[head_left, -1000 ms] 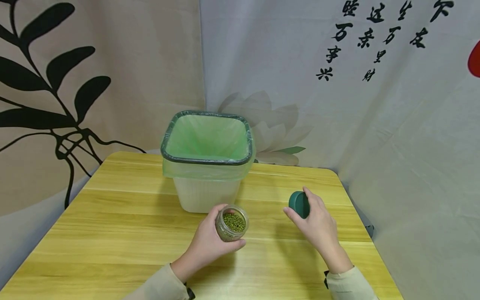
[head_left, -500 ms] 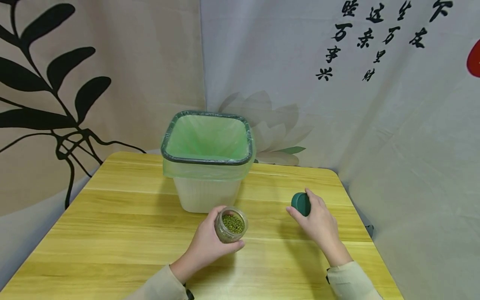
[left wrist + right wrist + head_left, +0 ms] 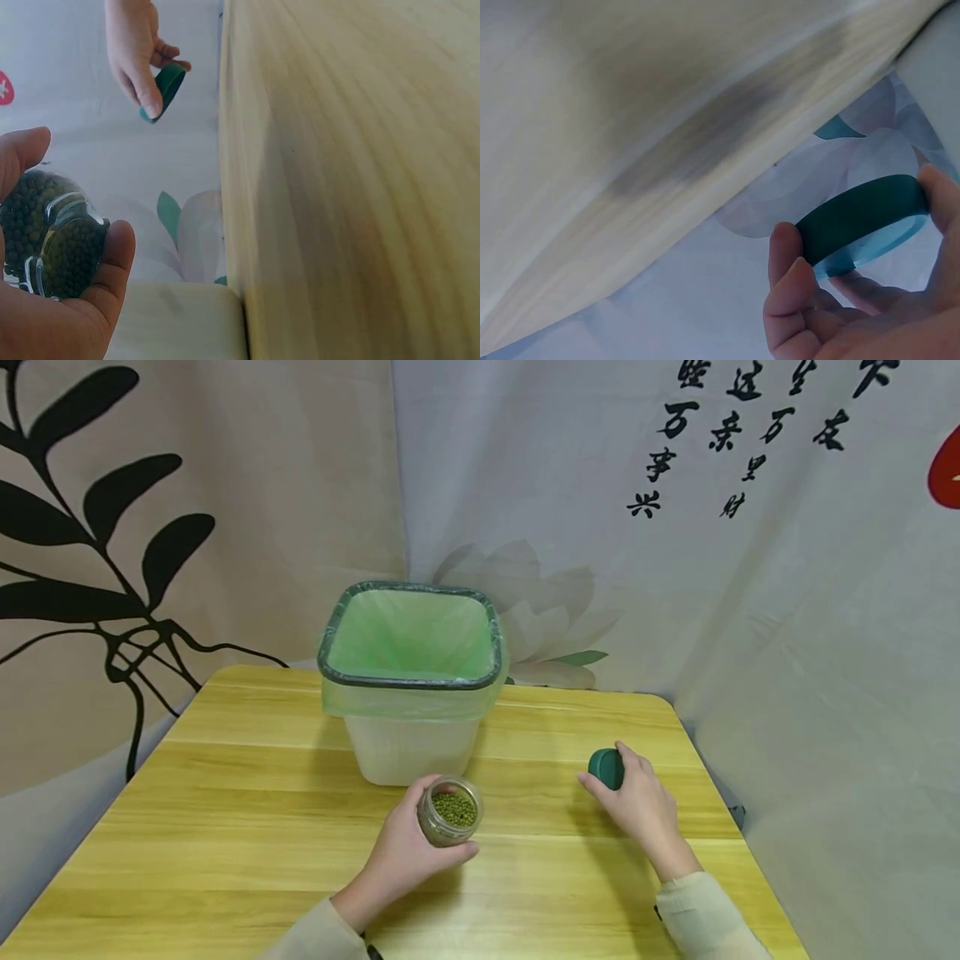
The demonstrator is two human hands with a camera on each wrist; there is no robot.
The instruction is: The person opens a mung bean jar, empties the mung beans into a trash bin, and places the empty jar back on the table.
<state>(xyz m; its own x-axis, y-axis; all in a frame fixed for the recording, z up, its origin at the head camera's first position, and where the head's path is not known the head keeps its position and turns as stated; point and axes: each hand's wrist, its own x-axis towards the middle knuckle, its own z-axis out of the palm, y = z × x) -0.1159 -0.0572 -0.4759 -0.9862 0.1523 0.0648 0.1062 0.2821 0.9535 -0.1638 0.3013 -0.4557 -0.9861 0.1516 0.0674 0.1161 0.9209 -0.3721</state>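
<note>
Left hand [image 3: 401,852]: grip wrapped round clear, lidless jar of green beans [image 3: 448,810], above yellow wooden counter [image 3: 225,827] | Right hand [image 3: 637,806]: grip pinching round dark-green lid [image 3: 606,768], seemingly just off counter

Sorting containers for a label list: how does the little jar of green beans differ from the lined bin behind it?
The jar is small, clear and gripped by the left hand; the bin is far larger, white, and stands on the table untouched. The jar holds green beans; the bin shows only its green liner inside. The jar is round, the bin squarish. Both are open-topped; the right hand holds a green lid.
</note>
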